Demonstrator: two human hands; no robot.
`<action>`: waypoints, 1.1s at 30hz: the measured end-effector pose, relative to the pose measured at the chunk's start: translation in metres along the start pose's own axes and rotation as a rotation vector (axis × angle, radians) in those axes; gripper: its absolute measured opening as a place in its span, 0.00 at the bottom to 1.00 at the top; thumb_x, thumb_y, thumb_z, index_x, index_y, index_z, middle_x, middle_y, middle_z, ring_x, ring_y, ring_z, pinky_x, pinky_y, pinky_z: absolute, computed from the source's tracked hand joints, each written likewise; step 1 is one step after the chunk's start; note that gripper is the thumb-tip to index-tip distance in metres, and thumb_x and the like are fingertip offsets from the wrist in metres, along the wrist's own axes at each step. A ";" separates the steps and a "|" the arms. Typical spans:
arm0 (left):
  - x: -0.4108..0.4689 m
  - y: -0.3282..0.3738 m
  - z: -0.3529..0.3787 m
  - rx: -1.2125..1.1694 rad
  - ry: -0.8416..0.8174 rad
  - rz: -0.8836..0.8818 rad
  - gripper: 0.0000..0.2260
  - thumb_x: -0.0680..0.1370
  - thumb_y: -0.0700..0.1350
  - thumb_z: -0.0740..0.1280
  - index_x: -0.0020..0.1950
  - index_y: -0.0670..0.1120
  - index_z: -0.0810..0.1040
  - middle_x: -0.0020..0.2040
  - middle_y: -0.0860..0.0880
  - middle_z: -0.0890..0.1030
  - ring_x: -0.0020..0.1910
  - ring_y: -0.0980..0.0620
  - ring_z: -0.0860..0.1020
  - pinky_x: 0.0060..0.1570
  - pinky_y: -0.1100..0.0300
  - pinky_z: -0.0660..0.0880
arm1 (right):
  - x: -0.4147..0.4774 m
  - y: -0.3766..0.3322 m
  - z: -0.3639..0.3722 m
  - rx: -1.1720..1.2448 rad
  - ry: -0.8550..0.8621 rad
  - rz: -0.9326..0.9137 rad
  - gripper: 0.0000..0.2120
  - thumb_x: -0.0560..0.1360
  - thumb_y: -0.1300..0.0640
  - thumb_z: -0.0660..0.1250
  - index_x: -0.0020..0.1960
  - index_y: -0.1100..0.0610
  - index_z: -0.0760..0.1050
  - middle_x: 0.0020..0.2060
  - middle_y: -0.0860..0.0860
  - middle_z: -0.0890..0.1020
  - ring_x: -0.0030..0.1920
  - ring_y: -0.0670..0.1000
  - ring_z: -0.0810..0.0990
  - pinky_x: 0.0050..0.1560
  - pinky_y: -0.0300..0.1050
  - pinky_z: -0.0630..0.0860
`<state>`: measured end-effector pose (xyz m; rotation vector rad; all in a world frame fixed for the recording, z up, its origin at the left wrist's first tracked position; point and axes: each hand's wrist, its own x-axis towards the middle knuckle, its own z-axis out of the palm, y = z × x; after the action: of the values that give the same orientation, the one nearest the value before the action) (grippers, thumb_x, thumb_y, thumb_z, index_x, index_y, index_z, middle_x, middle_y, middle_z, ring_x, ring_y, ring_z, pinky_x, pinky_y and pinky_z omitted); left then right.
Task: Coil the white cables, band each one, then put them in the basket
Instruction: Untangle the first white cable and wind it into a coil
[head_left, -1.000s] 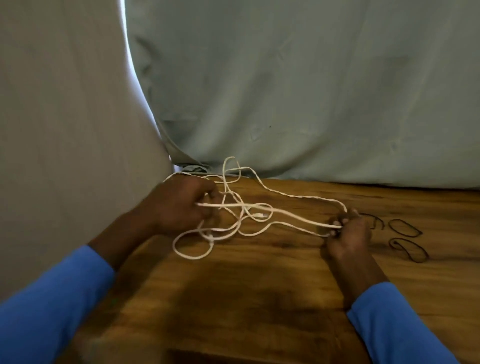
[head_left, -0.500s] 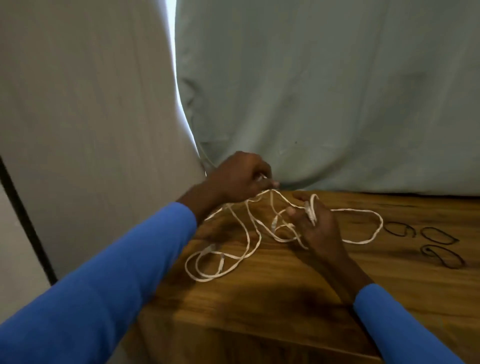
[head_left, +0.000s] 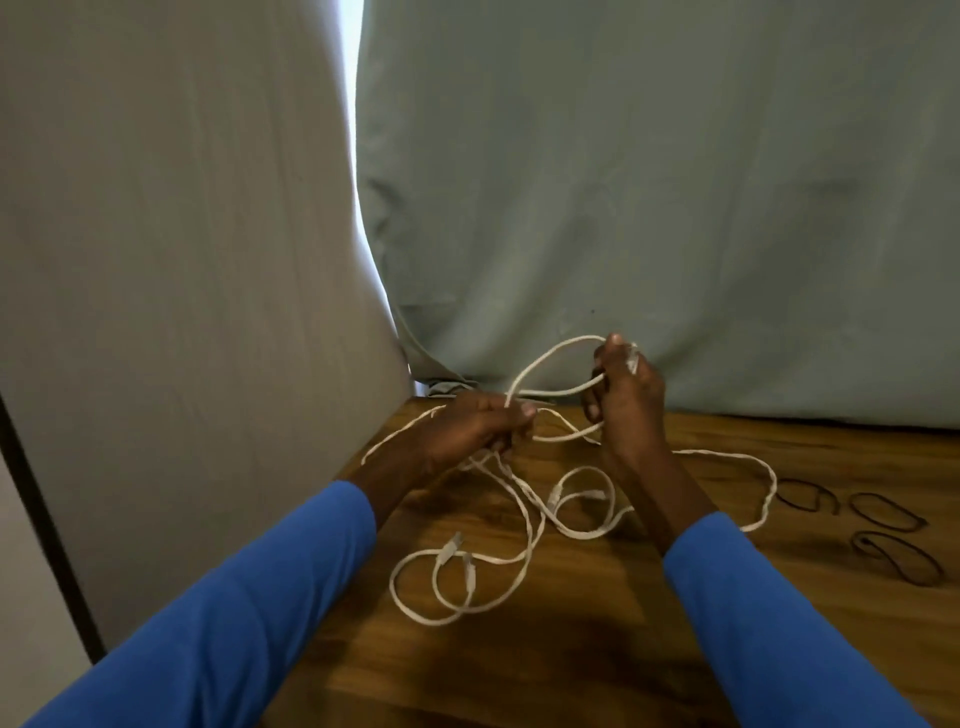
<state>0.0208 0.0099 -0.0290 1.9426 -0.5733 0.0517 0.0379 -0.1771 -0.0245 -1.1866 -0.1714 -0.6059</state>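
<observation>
A tangle of white cables (head_left: 524, 519) lies on the wooden table (head_left: 597, 649), with loose loops and plugs near the front left. My left hand (head_left: 467, 428) grips cable strands near the table's back left corner. Raised above the table, my right hand (head_left: 626, 389) holds a cable end and a loop that arcs over to my left hand. Another strand trails right toward three black bands (head_left: 883, 519). No basket is in view.
Grey-green fabric (head_left: 649, 208) hangs behind the table, and a pale curtain (head_left: 182, 260) hangs on the left past the table's left edge. The black bands lie at the right side of the table.
My right hand has risen from the table, lifting a cable end and drawing a loop up. My left hand has shifted down and slightly right, still gripping strands.
</observation>
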 end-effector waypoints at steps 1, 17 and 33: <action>-0.004 -0.012 -0.003 0.055 -0.032 -0.023 0.12 0.84 0.46 0.66 0.46 0.41 0.83 0.34 0.48 0.80 0.32 0.56 0.76 0.38 0.64 0.73 | 0.011 -0.002 -0.002 0.091 0.063 0.039 0.18 0.85 0.49 0.61 0.39 0.55 0.72 0.24 0.50 0.68 0.21 0.46 0.66 0.21 0.36 0.62; 0.100 0.084 -0.070 0.789 0.364 0.149 0.09 0.79 0.50 0.72 0.52 0.47 0.88 0.47 0.50 0.86 0.46 0.53 0.80 0.43 0.61 0.70 | -0.002 0.092 -0.065 -0.386 0.016 -0.079 0.15 0.81 0.43 0.64 0.41 0.51 0.75 0.32 0.55 0.77 0.32 0.55 0.76 0.37 0.60 0.76; 0.067 0.022 0.066 1.023 -0.143 0.153 0.18 0.81 0.59 0.65 0.69 0.55 0.81 0.61 0.47 0.84 0.57 0.45 0.82 0.48 0.57 0.73 | 0.007 0.084 -0.061 0.242 -0.119 0.556 0.10 0.78 0.48 0.70 0.49 0.55 0.77 0.28 0.46 0.79 0.20 0.41 0.69 0.17 0.34 0.60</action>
<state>0.0566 -0.0792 -0.0194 2.8981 -0.8963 0.3641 0.0770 -0.2150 -0.1138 -0.9756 -0.0098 -0.0242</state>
